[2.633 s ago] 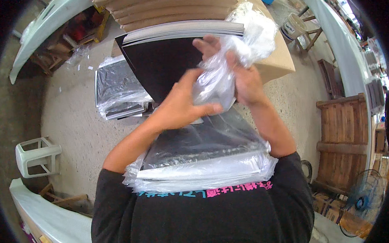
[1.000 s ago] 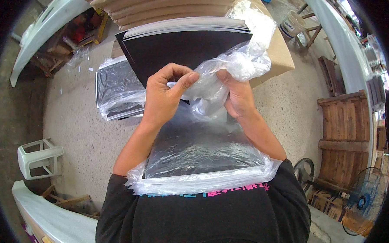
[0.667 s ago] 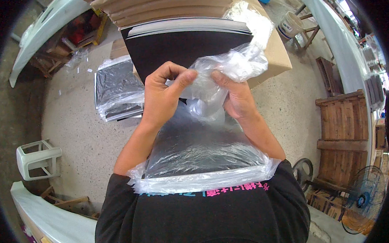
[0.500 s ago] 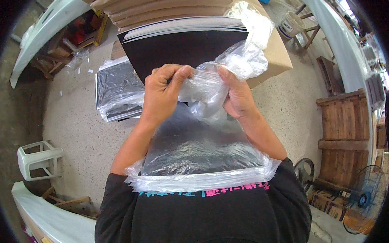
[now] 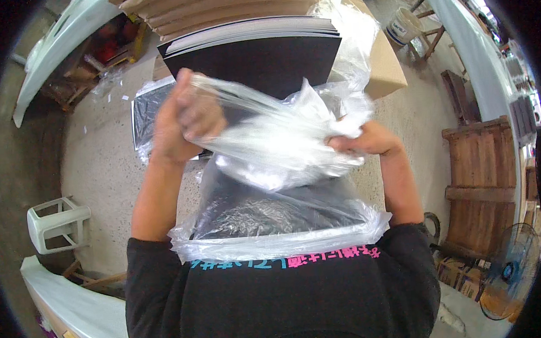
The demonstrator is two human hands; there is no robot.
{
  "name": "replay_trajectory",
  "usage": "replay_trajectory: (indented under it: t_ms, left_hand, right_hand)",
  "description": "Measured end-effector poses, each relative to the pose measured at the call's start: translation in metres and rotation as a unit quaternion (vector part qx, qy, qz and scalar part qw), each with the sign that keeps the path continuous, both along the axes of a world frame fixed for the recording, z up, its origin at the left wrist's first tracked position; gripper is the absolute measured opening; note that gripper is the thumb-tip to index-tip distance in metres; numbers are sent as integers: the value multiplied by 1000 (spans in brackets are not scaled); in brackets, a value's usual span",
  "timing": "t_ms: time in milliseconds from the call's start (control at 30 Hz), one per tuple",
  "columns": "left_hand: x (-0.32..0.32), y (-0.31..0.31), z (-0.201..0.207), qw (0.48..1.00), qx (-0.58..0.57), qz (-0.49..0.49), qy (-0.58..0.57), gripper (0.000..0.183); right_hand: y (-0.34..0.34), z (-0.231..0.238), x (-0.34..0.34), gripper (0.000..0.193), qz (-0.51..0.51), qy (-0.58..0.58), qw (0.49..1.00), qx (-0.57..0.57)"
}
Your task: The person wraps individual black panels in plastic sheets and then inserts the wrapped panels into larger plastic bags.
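A clear plastic bag (image 5: 269, 139) is stretched between my two hands, smeared by motion. My left hand (image 5: 187, 121) is closed on its left edge, raised in front of a black board. My right hand (image 5: 372, 139) pinches the crumpled right side of the bag. Against my body lies a black flat panel (image 5: 266, 214) covered in clear plastic, its near edge wrapped in gathered film (image 5: 280, 246). Just beyond my hands several black boards (image 5: 247, 58) with pale edges lean together in a stack.
Brown cardboard sheets (image 5: 227, 8) rise behind the boards. More loose film (image 5: 349, 32) lies on a cardboard box (image 5: 390, 73). Plastic-wrapped panels (image 5: 144, 117) lie at left. Around stand a white stool (image 5: 58, 223), a wooden pallet (image 5: 482, 178), a fan (image 5: 507, 273) and a bucket (image 5: 404, 27).
My hands have moved apart, left hand up and left, right hand right and lower. The bag that was bunched between them is now pulled wide.
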State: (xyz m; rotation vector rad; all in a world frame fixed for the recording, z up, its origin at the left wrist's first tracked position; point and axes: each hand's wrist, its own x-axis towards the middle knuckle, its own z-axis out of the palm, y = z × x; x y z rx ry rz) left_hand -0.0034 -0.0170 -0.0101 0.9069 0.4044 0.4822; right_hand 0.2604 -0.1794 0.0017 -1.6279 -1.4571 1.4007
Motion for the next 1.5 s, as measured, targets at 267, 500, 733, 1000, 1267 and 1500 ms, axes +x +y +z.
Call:
replay_trajectory:
  t_ms: [267, 500, 733, 1000, 1267, 1500]
  left_hand:
    - [-4, 7, -13, 990, 17, 8, -143, 35]
    - [-11, -27, -100, 860, 471, 195, 39, 28]
    - [-15, 37, 8, 933, 328, 141, -52, 23]
    - [-59, 1, -12, 752, 623, 162, 142, 19]
    - [-42, 58, -45, 973, 189, 89, 99, 32]
    - [-65, 1, -240, 935, -244, 136, 220, 20]
  right_hand:
    - [-26, -51, 24, 23, -119, 144, 964, 187]
    - [-7, -68, -14, 27, -311, 544, 725, 286]
    - [45, -25, 2, 27, -476, -387, 649, 449]
    - [-12, -58, -1, 35, -221, -497, 602, 585]
    - [21, -61, 7, 27, -406, 466, 772, 147]
    - [-22, -238, 53, 27, -483, 446, 754, -14]
